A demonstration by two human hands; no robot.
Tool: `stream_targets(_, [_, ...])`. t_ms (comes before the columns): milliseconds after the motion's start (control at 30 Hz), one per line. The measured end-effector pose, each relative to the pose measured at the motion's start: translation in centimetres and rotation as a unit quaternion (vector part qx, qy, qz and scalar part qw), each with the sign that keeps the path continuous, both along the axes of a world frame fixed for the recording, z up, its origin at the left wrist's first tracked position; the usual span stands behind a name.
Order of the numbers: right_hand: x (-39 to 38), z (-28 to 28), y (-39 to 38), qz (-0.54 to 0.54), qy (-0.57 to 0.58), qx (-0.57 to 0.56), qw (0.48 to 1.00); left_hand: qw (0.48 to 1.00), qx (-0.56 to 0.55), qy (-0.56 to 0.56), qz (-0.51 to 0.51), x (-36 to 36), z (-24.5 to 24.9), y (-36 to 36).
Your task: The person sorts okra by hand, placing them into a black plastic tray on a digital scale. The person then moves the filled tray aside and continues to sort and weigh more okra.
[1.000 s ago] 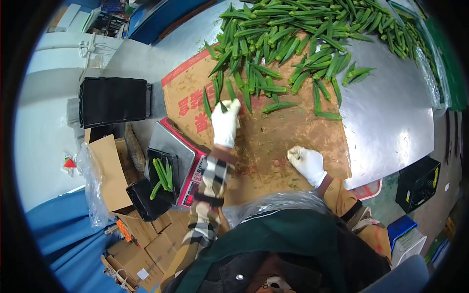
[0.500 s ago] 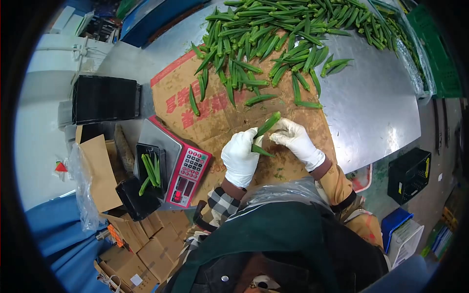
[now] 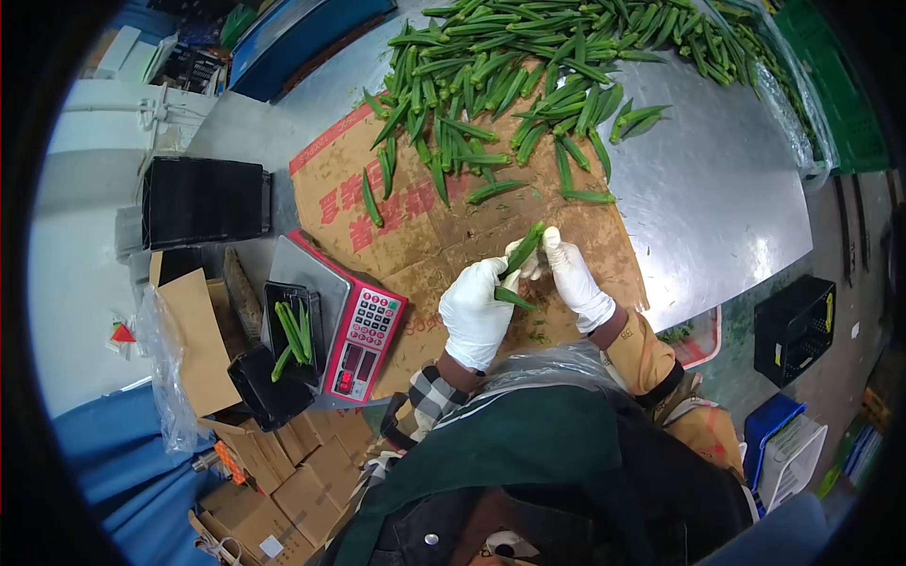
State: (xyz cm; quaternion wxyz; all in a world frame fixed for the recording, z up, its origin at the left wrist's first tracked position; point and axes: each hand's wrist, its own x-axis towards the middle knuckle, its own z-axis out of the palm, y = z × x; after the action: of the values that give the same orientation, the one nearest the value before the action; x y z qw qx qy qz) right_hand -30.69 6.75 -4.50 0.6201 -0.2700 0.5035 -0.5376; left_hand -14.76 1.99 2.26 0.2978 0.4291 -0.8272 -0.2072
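Note:
My left hand (image 3: 475, 313), in a white glove, is closed around okra pods. One okra pod (image 3: 525, 247) points up and right out of the fist, and the tip of a second okra pod (image 3: 514, 299) sticks out below. My right hand (image 3: 572, 283), also gloved, is just right of the upper pod's end. One of its digits stretches upward, apart from the others, which curl close to the pod; I see nothing held in it. Both hands are above a flattened cardboard sheet (image 3: 453, 245). Beyond them lies a large heap of okra (image 3: 510, 71).
Left of the hands stands a red scale (image 3: 363, 344) bearing a black tray (image 3: 307, 321) with several okra pods. Another black tray (image 3: 269, 387) tilts beside it. A metal table (image 3: 717, 189) extends right, with a green crate (image 3: 840, 90) at its far side. Cardboard boxes (image 3: 311, 481) lie lower left.
Both hands have shifted slightly, the left one to the right. A digit of my right hand has straightened upward, away from the other fingers. The view has moved a little.

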Motion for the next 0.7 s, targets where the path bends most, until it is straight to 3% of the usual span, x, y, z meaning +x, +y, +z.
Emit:
stream_targets(233, [0.7, 0.7, -0.1, -0.028, -0.022, 0.072, 0.997, 0.993, 0.110, -0.028, -0.033, -0.4, -1.2, 0.9])
stream_targets(300, [-0.5, -0.9, -0.8, -0.116, 0.000, -0.055, 0.992, 0.983, 0.182, 0.002, -0.022, -0.7, -1.6, 1.0])
stream_targets(400, [-4.7, -0.1, -1.4, -0.185, 0.222, 0.053, 0.956, 0.977, 0.211, -0.017, 0.007, -0.8, -1.8, 0.3])
stream_targets(433, [-6.1, -2.4, -1.2, -0.210, 0.335, -0.012, 0.918, 0.978, 0.209, -0.023, 0.010, -0.7, -1.8, -0.1])
stream_targets(500, [-8.1, -1.3, -1.0, -0.168, 0.525, -0.023, 0.834, 0.973, 0.230, -0.033, 0.013, -0.5, -2.1, -0.7])
stream_targets(600, [-10.6, 0.0, 2.6, -0.109, 0.474, -0.025, 0.874, 0.969, 0.246, -0.025, 0.014, -0.5, -2.2, -1.5])
stream_targets(633, [-12.3, 1.1, 4.8, -0.041, 0.494, -0.005, 0.868, 0.966, 0.258, -0.017, 0.020, -0.4, -2.3, -1.8])
stream_targets(667, [-14.2, 1.8, 7.7, 0.047, 0.413, 0.097, 0.904, 0.963, 0.269, -0.007, 0.030, -0.3, -2.5, -2.2])
stream_targets(700, [-16.1, 3.3, 10.3, 0.166, 0.429, 0.105, 0.882, 0.959, 0.280, 0.003, 0.041, -0.2, -2.8, -2.5])
